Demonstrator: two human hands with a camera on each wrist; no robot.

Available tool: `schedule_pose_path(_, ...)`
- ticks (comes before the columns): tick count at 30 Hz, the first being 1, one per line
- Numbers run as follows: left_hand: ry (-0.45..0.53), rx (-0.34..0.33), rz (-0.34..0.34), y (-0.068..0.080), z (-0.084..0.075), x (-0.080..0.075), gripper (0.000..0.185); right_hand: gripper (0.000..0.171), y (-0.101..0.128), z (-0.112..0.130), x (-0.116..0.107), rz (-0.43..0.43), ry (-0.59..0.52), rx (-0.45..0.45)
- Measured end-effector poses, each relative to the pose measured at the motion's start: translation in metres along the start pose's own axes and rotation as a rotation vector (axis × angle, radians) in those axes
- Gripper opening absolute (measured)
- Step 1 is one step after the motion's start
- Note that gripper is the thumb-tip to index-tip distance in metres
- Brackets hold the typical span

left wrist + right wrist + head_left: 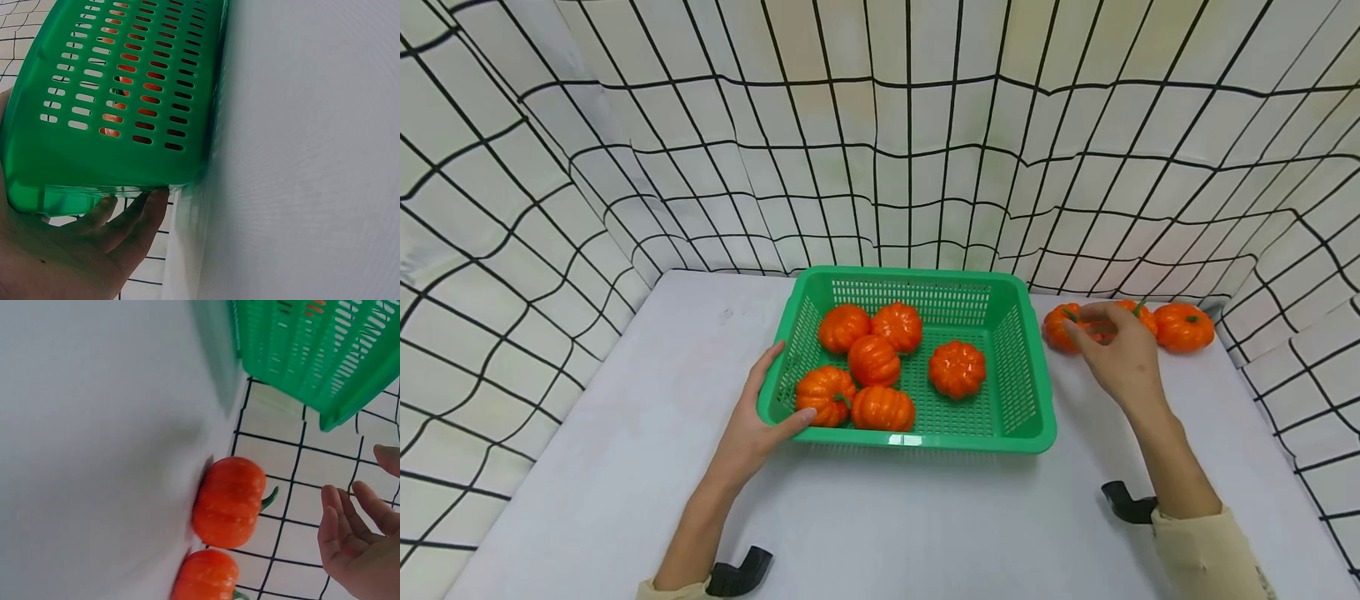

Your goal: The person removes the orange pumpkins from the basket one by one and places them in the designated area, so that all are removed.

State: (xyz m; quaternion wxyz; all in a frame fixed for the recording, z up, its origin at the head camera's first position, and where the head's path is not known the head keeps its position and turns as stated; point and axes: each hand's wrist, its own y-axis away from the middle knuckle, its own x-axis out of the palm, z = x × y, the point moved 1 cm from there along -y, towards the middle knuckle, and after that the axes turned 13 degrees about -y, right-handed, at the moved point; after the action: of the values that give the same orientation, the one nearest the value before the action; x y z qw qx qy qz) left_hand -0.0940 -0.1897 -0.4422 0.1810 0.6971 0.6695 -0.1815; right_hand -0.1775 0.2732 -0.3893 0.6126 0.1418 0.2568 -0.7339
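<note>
The left hand (758, 421) has its grip on the near left corner of the green basket (1027, 367), thumb hooked over the rim and fingers curled under the corner, as the left wrist view shows, so the basket sits steady on the white surface (625, 433). Six orange pumpkins lie inside it, clustered toward the left and middle, one of them (957, 368) apart on the right of the floor. The right hand (1116, 350) hovers at the far right of the surface with fingers loosely spread and holding nothing; the right wrist view shows a clear gap between its fingertips (340, 512) and the nearest pumpkin (229, 501). That pumpkin (1062, 327) sits just right of the basket's far corner, with two more beyond it, the farthest (1183, 327) near the checked backdrop (880, 142). To my eye the sound way is to come down over the nearest pumpkin's ribbed body, not its thin green stem, and close round its widest part, since the glossy skin looks slippery. Keeping the left hand firm would likely stop the light basket sliding.
</note>
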Motion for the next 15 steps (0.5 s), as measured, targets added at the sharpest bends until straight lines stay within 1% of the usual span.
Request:
schedule_pose_path(4,-0.003,0.001,-0.002,0.0,0.001,0.0,0.093,0.038,0.003,0.01,0.005,0.008,-0.018,-0.064)
schedule_pose_path(10,0.001,0.003,0.0,0.0,0.001,0.0,0.093,0.041,0.007,0.02,0.01,0.062,-0.05,-0.095)
schedule_pose_path(15,0.008,0.005,0.001,0.0,0.001,0.0,0.093,0.04,0.011,0.026,0.016,0.087,-0.075,-0.132)
